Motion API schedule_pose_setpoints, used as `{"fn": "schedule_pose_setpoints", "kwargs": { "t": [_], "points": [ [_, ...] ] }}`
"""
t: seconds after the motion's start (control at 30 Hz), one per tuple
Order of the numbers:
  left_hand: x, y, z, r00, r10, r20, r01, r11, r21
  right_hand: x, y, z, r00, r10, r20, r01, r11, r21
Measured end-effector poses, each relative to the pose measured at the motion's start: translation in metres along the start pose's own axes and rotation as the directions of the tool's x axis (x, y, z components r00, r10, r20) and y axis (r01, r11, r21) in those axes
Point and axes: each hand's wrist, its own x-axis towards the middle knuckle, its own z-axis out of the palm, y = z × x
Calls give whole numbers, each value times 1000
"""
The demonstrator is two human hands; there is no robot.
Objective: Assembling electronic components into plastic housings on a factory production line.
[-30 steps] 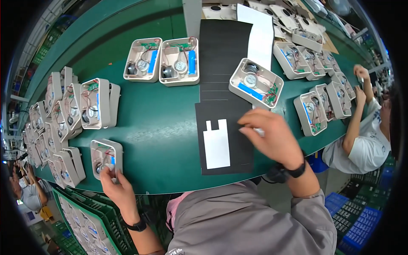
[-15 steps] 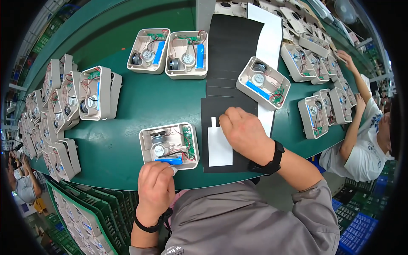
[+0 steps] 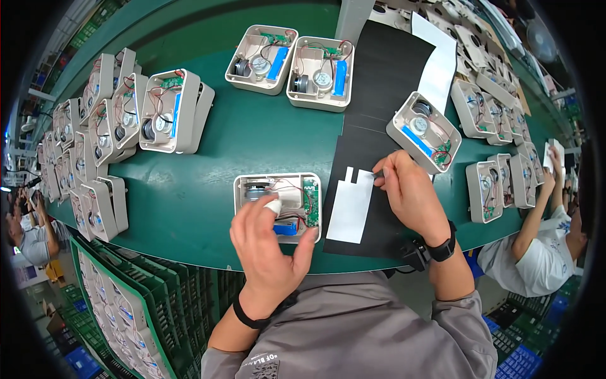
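In front of me a white plastic housing (image 3: 246,189) lies with its cavity upward. It holds a blue cylindrical battery (image 3: 285,228), a round metal part, wires and a green circuit board (image 3: 311,201). My left hand (image 3: 268,237) is over its front left part, fingers apart, one fingertip wrapped in white; it hides part of the inside. To the right, a black sheet (image 3: 382,234) bears a white exposed area (image 3: 350,211). Thumb and forefinger of my right hand (image 3: 407,189) are pinched at that area's upper right edge; what is between them is too small to make out.
Two similar housings (image 3: 319,104) stand farther back, and another (image 3: 423,132) lies tilted on black sheeting. Stacked housings (image 3: 170,114) fill the left side; more (image 3: 483,189) stand at right near a co-worker's arms (image 3: 543,196). Green crates (image 3: 158,278) stand below the table's left front edge.
My left hand has moved from the housing's front edge to above its cavity, with its fingers spread. My right hand has shifted to the white area's right edge. The whole view has shifted.
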Motion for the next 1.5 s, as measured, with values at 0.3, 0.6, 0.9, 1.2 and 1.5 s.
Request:
{"fn": "schedule_pose_setpoints", "kwargs": {
  "t": [0.3,0.6,0.9,1.2,1.5],
  "points": [
    [-1,-16,5,994,7,105,11,985,-170,0,2,-2,999,25,23,-27,996,88],
    [12,-4,-21,966,89,243,-48,984,-169,6,8,-5,999,23,47,-28,994,109],
    [8,11,-5,977,-5,212,22,997,-79,1,7,-1,998,60,33,-65,982,177],
    [-14,7,-11,999,-35,31,38,994,-103,-8,-34,-12,994,-84,72,62,964,260],
    [-15,4,2,995,-96,30,99,984,-148,22,-82,51,895,-404,187,344,894,286]
  ]
}}
